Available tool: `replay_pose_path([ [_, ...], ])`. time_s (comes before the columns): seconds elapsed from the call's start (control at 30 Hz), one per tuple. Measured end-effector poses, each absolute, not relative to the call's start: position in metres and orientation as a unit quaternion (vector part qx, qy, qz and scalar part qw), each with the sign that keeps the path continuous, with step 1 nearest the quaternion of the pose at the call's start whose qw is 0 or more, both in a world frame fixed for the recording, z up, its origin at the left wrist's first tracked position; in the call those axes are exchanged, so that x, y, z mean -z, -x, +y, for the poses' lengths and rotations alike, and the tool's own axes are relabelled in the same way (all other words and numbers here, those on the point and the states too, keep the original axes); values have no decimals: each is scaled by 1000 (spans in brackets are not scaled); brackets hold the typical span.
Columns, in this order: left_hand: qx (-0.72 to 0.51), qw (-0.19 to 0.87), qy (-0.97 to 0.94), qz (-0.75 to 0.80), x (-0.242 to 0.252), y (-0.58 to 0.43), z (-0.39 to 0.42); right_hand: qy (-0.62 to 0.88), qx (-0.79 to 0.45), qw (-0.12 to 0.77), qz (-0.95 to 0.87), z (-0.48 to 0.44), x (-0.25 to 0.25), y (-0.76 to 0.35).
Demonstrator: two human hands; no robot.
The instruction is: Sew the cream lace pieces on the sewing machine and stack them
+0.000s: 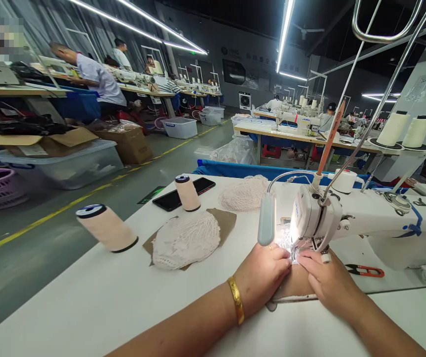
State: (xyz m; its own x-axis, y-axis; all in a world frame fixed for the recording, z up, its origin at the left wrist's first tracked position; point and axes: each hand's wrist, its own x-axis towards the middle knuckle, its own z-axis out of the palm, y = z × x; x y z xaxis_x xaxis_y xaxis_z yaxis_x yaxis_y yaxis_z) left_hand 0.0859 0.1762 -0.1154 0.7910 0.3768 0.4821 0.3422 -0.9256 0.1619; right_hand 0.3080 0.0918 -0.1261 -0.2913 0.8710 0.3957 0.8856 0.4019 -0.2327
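Observation:
A white sewing machine (305, 218) stands in front of me, its lamp (267, 220) lighting the needle area. White lace (283, 237) lies under the machine head, glaring in the light. My left hand (261, 270) pinches the lace from the left, fingers closed. From the right, my right hand (326, 277) presses its closed fingertips on the lace's near edge. A brown sheet (295, 282) shows between both hands; whether it is joined to the lace I cannot tell. Orange-handled thread snips (365, 270) lie right of my right hand.
On the table, a lace piece (186, 240) rests on brown sheets, with another lace piece (244, 192) behind it. Two thread cones, one near (107, 228) and one farther (187, 193), stand left, beside a phone (183, 193). People work at other machines beyond the aisle.

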Motion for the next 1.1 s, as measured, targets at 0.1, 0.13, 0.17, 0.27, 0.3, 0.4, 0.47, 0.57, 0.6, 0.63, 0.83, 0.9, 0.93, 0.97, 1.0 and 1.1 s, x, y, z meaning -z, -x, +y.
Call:
replay_pose_path([
  [0.1, -263, 32, -944, 198, 115, -86, 178, 546, 25, 241, -802, 95, 123, -304],
  [0.13, -268, 34, -941, 201, 115, -86, 178, 547, 29, 244, -800, 95, 123, -303],
  [0.17, -275, 39, -939, 204, 116, -86, 179, 549, 31, 248, -798, 96, 123, -302],
  [0.27, -292, 44, -934, 202, 122, -86, 183, 551, 31, 256, -794, 101, 128, -300],
  [0.3, -305, 38, -931, 199, 127, -86, 185, 550, 31, 255, -795, 102, 131, -301],
  [0.4, -363, 9, -913, 186, 148, -87, 194, 551, 30, 234, -800, 110, 142, -303],
  [0.47, -364, -10, -913, 185, 167, -85, 202, 554, 34, 210, -805, 116, 151, -305],
  [0.57, -363, -59, -909, 196, 192, -78, 219, 557, 63, 184, -808, 126, 166, -308],
  [0.6, -360, -80, -907, 204, 198, -76, 224, 557, 75, 179, -807, 129, 170, -308],
  [0.63, -353, -102, -905, 212, 201, -73, 228, 555, 86, 176, -808, 131, 173, -308],
  [0.83, -205, -110, -923, 307, 158, -66, 191, 462, 52, 275, -842, 107, 153, -294],
  [0.9, -153, -62, -931, 324, 131, -65, 167, 418, 13, 316, -852, 94, 136, -287],
  [0.93, -136, -29, -942, 306, 119, -64, 158, 402, 6, 320, -858, 88, 129, -284],
  [0.97, -121, 4, -950, 286, 109, -64, 152, 392, -10, 307, -868, 85, 123, -281],
  [1.0, -117, 29, -953, 279, 102, -62, 149, 377, -26, 290, -879, 82, 118, -280],
  [1.1, -151, 63, -938, 306, 90, -57, 157, 337, -42, 278, -898, 78, 112, -279],
])
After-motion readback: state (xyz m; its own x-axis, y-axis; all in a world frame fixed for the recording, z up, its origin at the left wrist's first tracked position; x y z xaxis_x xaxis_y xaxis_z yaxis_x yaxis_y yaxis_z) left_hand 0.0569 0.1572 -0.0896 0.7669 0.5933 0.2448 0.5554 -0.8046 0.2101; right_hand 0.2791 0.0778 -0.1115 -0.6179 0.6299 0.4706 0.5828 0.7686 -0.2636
